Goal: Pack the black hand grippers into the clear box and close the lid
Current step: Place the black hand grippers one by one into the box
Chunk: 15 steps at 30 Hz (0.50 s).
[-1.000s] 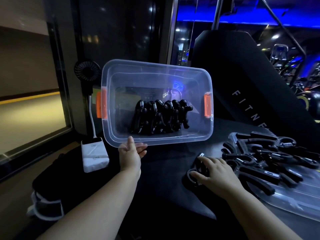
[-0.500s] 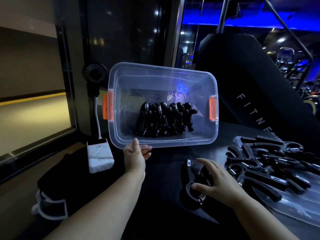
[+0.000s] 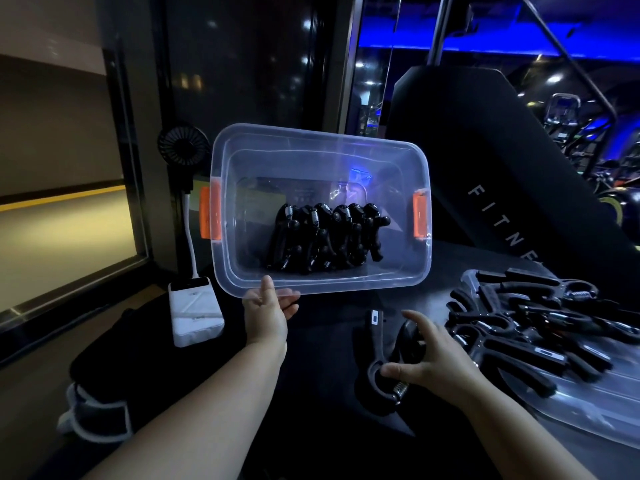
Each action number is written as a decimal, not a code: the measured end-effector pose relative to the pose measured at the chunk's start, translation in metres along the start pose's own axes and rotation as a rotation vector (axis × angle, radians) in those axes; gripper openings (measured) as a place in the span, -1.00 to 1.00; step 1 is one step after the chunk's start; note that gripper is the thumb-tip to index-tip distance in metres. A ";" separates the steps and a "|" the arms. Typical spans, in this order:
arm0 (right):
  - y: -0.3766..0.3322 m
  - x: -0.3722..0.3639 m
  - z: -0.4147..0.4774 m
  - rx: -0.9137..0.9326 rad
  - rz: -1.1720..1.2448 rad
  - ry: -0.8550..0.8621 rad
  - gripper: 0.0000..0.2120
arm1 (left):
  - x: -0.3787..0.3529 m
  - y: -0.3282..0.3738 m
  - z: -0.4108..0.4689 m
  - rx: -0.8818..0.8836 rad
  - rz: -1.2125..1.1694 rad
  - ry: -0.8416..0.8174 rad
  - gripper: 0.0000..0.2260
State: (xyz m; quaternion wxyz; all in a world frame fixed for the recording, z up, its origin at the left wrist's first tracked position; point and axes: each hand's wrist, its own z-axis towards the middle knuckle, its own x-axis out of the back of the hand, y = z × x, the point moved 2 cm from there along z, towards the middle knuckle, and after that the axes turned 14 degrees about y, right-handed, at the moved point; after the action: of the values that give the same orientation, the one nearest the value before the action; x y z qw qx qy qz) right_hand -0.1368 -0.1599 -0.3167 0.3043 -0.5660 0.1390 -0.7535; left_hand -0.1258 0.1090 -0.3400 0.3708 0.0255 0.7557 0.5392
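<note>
While the left hand point(image 3: 268, 317) pinches the near rim of the clear box point(image 3: 311, 157) — thumb on top, fingers tucked beneath — the box stands tipped, its opening facing the person and its long side running left to right. Inside, a row of black grippers point(image 3: 325, 242) sits against the lower wall, their detail lost in the dark. Right of that grip, the right hand point(image 3: 440, 365) curls round a loose gripper point(image 3: 379, 344) on the desk point(image 3: 460, 258), thumb at its spring end, handles pointing away from the person. Farther right, a pile of grippers point(image 3: 540, 323) lies on the lid point(image 3: 571, 407) — partly cut off by the frame edge.
</note>
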 end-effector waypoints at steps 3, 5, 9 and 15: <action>-0.007 0.000 -0.003 0.030 0.152 0.043 0.08 | 0.000 0.000 0.001 -0.002 0.000 0.001 -0.78; -0.013 -0.002 -0.005 0.053 0.218 0.068 0.02 | 0.000 -0.001 0.001 -0.004 0.001 0.001 -0.78; -0.026 0.000 -0.008 0.134 0.269 0.107 -0.02 | -0.001 0.000 0.001 -0.003 0.001 0.004 -0.78; -0.042 0.000 -0.015 0.194 0.196 0.084 0.03 | 0.000 0.000 0.000 -0.001 -0.002 0.005 -0.80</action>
State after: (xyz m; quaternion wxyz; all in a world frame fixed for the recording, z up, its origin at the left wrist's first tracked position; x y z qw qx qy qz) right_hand -0.1631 -0.1296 -0.2985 0.4238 -0.4856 0.1327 -0.7530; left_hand -0.1256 0.1089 -0.3397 0.3693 0.0231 0.7564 0.5394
